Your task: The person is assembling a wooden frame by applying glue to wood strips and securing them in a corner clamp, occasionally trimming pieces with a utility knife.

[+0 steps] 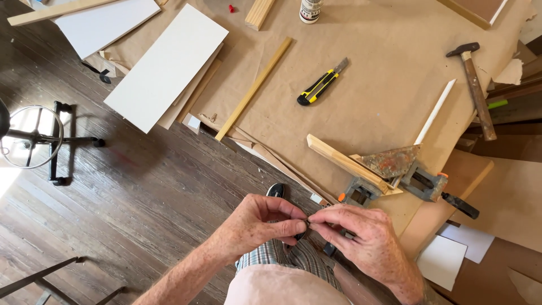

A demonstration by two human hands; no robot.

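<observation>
Left hand (262,223) and right hand (361,234) fingertips pinched together on something tiny; paper-covered bench (361,73); dark plank floor (141,192).

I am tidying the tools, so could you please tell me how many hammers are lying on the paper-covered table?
1. The hammer lies at the table's right edge, head pointing away, past the corner clamp. Others may be hidden outside the view.

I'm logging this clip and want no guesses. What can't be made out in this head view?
- Small dark item pinched between left hand and right hand: too small, covered by fingertips.
- Bottle: cut off by the top edge.
- Corner clamp: lower part hidden behind the right hand.
</observation>
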